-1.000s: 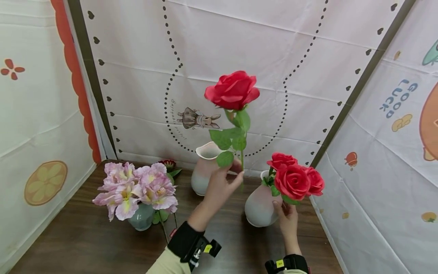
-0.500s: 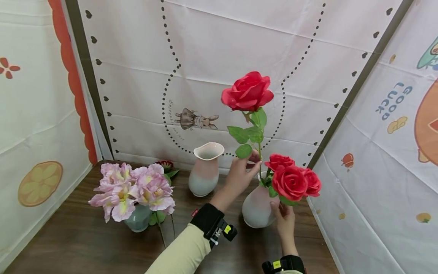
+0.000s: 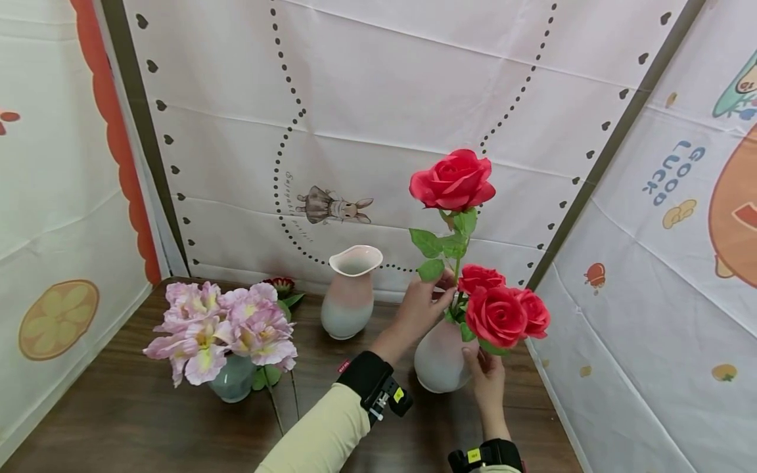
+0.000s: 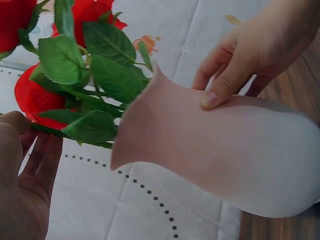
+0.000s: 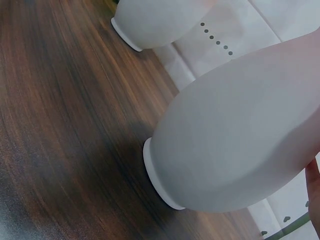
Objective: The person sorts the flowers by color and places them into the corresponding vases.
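Note:
A long-stemmed red rose (image 3: pixel 452 180) stands tall at the mouth of a pink-and-white vase (image 3: pixel 440 364). My left hand (image 3: pixel 418 307) pinches its green stem just above the rim; in the left wrist view the stem (image 4: pixel 50 130) runs into the vase's mouth. Several other red roses (image 3: pixel 497 315) fill the same vase and lean right. With my right hand (image 3: pixel 489 381) I grip the vase at its narrowing side, thumb on the near face and fingers behind. The right wrist view shows the vase's foot (image 5: pixel 162 180) on the wooden tabletop.
A second pink-and-white vase (image 3: pixel 347 302) stands back and left. Further left, a blue-grey vase (image 3: pixel 232 379) holds pink flowers (image 3: pixel 221 328). A dark red flower (image 3: pixel 281 285) and thin stems lie beside it. Printed cloth walls (image 3: pixel 384 79) enclose the table (image 3: pixel 177 427).
My left hand has carried the tall rose rightward over the right vase and then lowered it. The right hand keeps its grip on that vase.

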`<state>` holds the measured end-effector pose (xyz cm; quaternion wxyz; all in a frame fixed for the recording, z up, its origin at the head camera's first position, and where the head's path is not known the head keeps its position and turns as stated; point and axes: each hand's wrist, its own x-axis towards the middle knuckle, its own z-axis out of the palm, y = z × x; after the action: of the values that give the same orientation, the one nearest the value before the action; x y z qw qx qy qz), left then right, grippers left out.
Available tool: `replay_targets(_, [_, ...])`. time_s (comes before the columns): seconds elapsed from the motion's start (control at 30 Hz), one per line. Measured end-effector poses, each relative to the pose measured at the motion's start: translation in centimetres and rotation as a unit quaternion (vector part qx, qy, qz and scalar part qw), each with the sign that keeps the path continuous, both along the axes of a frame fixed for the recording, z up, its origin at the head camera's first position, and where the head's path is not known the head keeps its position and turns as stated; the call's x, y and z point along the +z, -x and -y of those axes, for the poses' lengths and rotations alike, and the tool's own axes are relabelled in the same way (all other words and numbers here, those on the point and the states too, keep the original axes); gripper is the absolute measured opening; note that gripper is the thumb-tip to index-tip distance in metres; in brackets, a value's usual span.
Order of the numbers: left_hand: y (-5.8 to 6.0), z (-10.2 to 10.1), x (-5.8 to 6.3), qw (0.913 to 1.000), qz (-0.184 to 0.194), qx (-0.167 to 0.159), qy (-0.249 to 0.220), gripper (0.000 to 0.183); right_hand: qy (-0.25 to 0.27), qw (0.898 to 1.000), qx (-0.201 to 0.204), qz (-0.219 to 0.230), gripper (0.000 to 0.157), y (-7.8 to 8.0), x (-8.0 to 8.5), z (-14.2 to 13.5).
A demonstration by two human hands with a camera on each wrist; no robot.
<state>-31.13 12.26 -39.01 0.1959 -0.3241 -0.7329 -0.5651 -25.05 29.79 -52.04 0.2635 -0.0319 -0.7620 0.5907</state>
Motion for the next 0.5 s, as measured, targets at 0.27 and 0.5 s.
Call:
replay_targets(0.27, [0.4,-0.7,-1.0,0.9992,-0.017,-0.010,0.034,0.012,0.008,1.000,-0.002,-0.010,0.047,0.2,-0.2,0.0])
replay_targets(0.5, [0.4,-1.2,-1.3,0.9878,0.012,0.051,0.146,0.007,0.023,0.999,0.017,-0.042,0.038,-0.8,1.1,0.6])
